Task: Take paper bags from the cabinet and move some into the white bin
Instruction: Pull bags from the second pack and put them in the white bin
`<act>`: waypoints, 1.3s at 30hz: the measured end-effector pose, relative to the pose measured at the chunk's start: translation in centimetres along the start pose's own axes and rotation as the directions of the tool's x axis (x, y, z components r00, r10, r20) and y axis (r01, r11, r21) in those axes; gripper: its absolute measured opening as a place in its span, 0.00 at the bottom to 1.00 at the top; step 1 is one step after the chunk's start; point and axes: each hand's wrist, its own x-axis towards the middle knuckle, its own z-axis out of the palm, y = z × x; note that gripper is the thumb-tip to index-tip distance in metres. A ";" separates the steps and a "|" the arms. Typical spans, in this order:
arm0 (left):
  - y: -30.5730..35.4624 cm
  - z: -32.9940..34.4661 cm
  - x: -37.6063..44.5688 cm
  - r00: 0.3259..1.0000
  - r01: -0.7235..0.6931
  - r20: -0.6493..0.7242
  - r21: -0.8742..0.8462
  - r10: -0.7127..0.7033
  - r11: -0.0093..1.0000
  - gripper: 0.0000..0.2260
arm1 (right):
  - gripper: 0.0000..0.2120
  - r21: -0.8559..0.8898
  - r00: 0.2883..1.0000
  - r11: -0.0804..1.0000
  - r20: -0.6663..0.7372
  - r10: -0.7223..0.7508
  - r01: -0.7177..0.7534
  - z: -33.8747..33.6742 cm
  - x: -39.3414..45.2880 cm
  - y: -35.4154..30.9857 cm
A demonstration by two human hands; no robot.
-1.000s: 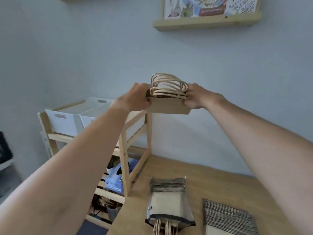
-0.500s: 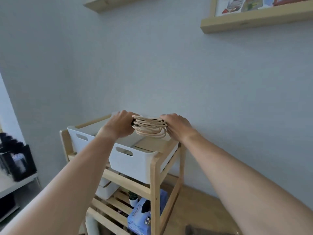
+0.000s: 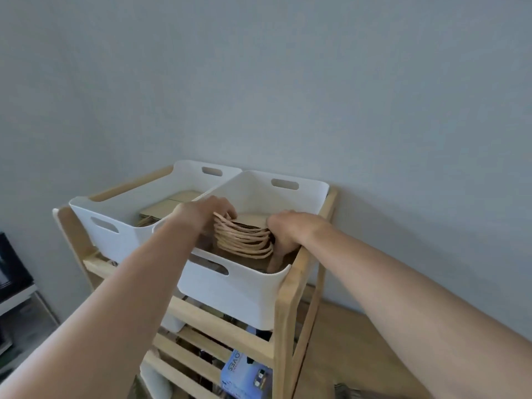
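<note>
A stack of brown paper bags (image 3: 244, 240) with looped twine handles sits inside the right white bin (image 3: 244, 295) on the top shelf of a wooden rack. My left hand (image 3: 204, 216) grips the stack's left side. My right hand (image 3: 285, 228) grips its right side, fingers curled down into the bin. The lower part of the stack is hidden by the bin wall.
A second white bin (image 3: 115, 226) stands to the left with flat brown bags (image 3: 169, 205) in it. The wooden rack (image 3: 285, 318) has slatted lower shelves holding a blue glove box (image 3: 244, 372). A grey wall stands close behind. A wooden tabletop (image 3: 345, 355) lies to the right.
Both hands carried the stack of bags from above the table leftward and lowered it into the right white bin. The view turned left and down toward the rack.
</note>
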 end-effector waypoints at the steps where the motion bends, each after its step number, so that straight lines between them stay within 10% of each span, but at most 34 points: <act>1: 0.6 -0.3 0.1 0.999 -0.021 0.041 0.068 0.018 0.997 0.13 | 0.31 -0.043 0.999 0.999 0.038 -0.002 0.004 0.3 0.4 -0.2; 9: 2.7 -0.6 0.1 0.974 -0.054 0.224 0.331 -0.023 0.942 0.42 | 0.44 -0.216 0.977 0.976 0.202 0.066 -0.021 1.8 2.8 -2.0; 15: 3.6 -2.1 -2.1 0.996 -0.015 0.091 0.328 -0.016 0.945 0.25 | 0.43 -0.203 0.962 0.978 0.252 0.101 -0.050 1.5 2.6 -2.0; 22: 2.7 -4.0 -2.8 0.984 0.028 0.163 0.250 -0.070 0.968 0.40 | 0.54 0.066 0.923 0.992 0.377 0.076 -0.108 -1.1 1.7 -0.1; 31: 6.6 -3.9 -4.1 0.962 0.005 -0.265 -0.229 -0.067 0.973 0.23 | 0.39 0.326 0.953 0.937 -0.225 0.201 -0.121 -1.8 -1.5 3.6; 39: 14.1 -2.9 -6.3 0.903 -0.084 -0.423 -0.347 -0.076 0.934 0.23 | 0.35 0.282 0.912 0.930 -0.267 0.312 -0.236 0.6 -8.1 8.5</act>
